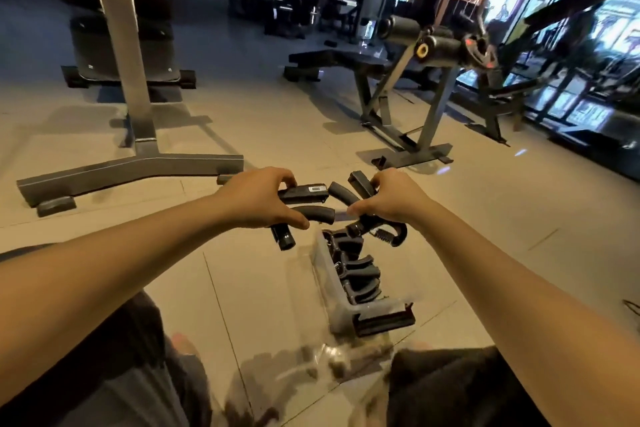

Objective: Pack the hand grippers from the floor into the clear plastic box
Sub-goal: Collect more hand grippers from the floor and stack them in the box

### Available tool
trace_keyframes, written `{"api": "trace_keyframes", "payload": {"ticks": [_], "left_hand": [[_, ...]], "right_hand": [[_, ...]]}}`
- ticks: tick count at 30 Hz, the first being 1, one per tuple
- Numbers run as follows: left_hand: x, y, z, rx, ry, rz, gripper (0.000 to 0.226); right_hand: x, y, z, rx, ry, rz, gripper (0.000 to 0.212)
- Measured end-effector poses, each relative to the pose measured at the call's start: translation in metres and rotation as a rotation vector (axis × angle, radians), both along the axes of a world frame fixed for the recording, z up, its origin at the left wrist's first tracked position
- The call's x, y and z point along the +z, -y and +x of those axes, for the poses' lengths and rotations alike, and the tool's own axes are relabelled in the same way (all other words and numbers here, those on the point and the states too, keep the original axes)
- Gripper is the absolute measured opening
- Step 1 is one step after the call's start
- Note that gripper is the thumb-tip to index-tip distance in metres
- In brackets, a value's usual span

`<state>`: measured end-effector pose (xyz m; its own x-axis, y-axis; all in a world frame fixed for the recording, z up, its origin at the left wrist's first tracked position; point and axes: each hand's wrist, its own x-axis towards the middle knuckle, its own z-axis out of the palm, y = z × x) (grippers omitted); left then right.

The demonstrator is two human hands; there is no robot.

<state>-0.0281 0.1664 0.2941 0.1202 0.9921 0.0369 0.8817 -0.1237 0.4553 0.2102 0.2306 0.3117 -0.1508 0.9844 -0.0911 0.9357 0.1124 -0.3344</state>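
clear plastic box [325,282] on the floor holds a row of black hand grippers [356,270].

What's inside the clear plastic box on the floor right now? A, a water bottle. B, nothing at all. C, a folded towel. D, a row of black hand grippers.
D: several black hand grippers sit packed in a row between the walls of the clear plastic box.

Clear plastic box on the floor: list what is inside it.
A row of black hand grippers sits packed in the clear plastic box. Its bottom is hidden beneath them, so their count is unclear.
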Motion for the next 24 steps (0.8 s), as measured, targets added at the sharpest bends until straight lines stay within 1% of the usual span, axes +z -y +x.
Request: {"api": "trace_keyframes", "payload": {"ticks": [3, 6, 9, 11, 14, 16, 18, 20, 22, 24], "left_hand": [[-0.018, -0.036, 0.026, -0.062, -0.039, -0.056, 0.065], [-0.044, -0.070, 0.052, -0.127, -0.149, -0.110, 0.063], [-0.069, -0.096, 0.066, -0.145, -0.238, -0.130, 0.063], [-0.082, -0.111, 0.066, -0.145, -0.256, -0.148, 0.063], [-0.090, -0.129, 0.063, -0.131, -0.252, -0.172, 0.062], [-0.091, -0.138, 0.062, -0.127, -0.245, -0.164, 0.060], [-0.089, -0.144, 0.063, -0.142, -0.285, -0.136, 0.060], [-0.088, -0.148, 0.065, -0.161, -0.319, -0.111, 0.058], [-0.094, -0.147, 0.065, -0.159, -0.303, -0.107, 0.056], [-0.107, -0.147, 0.064, -0.124, -0.242, -0.116, 0.055]], "right_hand": [[-0.030, -0.029, 0.034, -0.061, -0.017, -0.024, 0.061], [-0.064, -0.055, 0.068, -0.125, -0.071, -0.039, 0.057], [-0.093, -0.074, 0.090, -0.194, -0.135, -0.090, 0.059], [-0.104, -0.084, 0.096, -0.198, -0.092, -0.110, 0.063], [-0.115, -0.102, 0.091, -0.126, 0.006, -0.084, 0.068], [-0.127, -0.114, 0.085, -0.086, 0.018, -0.079, 0.070], [-0.144, -0.125, 0.080, -0.073, -0.003, -0.099, 0.078], [-0.167, -0.133, 0.077, -0.057, -0.014, -0.132, 0.092], [-0.192, -0.138, 0.073, -0.056, -0.016, -0.178, 0.105], [-0.214, -0.143, 0.071, -0.075, -0.031, -0.220, 0.107]]}}
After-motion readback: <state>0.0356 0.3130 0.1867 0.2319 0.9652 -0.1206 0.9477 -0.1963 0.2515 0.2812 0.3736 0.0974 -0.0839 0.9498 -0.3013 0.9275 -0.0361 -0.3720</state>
